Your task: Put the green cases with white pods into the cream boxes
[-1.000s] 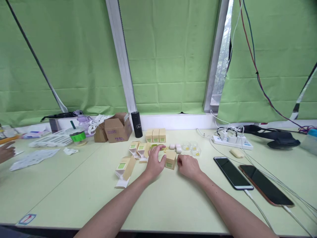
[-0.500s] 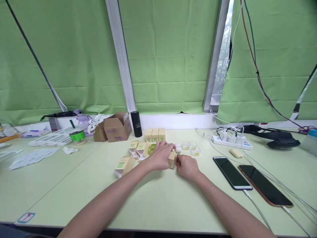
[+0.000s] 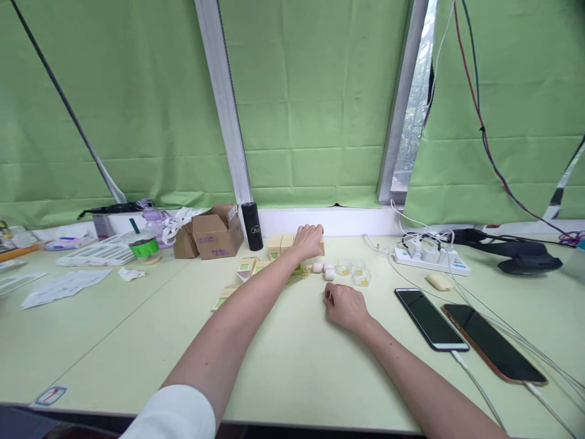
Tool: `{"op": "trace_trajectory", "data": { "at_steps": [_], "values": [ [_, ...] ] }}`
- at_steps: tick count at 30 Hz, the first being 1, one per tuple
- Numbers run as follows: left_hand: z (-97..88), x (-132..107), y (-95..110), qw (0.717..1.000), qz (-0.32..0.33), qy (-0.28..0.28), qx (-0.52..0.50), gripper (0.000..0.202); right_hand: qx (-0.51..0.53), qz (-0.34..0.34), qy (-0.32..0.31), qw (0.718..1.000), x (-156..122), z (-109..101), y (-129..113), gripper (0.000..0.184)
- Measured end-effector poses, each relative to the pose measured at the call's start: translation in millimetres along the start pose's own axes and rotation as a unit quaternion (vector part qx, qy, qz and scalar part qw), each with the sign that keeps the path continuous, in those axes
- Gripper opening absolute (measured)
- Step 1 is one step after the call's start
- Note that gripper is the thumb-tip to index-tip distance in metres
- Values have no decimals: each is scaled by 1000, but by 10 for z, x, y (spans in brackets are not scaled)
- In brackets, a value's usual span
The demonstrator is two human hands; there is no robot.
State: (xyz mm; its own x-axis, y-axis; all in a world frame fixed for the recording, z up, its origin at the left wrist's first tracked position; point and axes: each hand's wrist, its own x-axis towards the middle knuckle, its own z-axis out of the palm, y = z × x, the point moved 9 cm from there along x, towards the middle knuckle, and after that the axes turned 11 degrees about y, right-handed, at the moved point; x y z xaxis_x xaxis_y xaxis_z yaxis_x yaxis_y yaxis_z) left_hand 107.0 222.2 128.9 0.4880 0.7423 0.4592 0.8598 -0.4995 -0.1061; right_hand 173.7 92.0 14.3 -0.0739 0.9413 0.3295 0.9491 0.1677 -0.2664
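Left hand (image 3: 309, 239) has carried the small box (image 3: 322, 245) away from the right hand (image 3: 345, 306). It grips the small box at the box row's (image 3: 281, 242) right end. Right hand curled shut, nearer than the row.

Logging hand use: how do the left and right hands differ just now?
The left hand reaches far out, gripping a tan box by the back row; the right hand lies nearer, curled on the table, nothing visible in it. Both are bare.
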Motion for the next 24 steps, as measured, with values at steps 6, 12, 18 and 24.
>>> {"op": "trace_trajectory", "data": {
  "at_steps": [6,12,18,24],
  "values": [
    [447,48,-28,999,-14,-24,32,51,-7,-11,2,1000,-4,2,-13,10],
    [538,-10,-3,998,-45,-17,39,48,-6,-14,-1,1000,1,5,-16,10],
    [511,-218,181,997,-79,-17,14,53,-4,-12,-6,1000,-19,2,-17,10],
    [605,-363,233,991,-124,-54,-18,56,-7,-11,-15,1000,-31,0,-28,9]
  ]
}}
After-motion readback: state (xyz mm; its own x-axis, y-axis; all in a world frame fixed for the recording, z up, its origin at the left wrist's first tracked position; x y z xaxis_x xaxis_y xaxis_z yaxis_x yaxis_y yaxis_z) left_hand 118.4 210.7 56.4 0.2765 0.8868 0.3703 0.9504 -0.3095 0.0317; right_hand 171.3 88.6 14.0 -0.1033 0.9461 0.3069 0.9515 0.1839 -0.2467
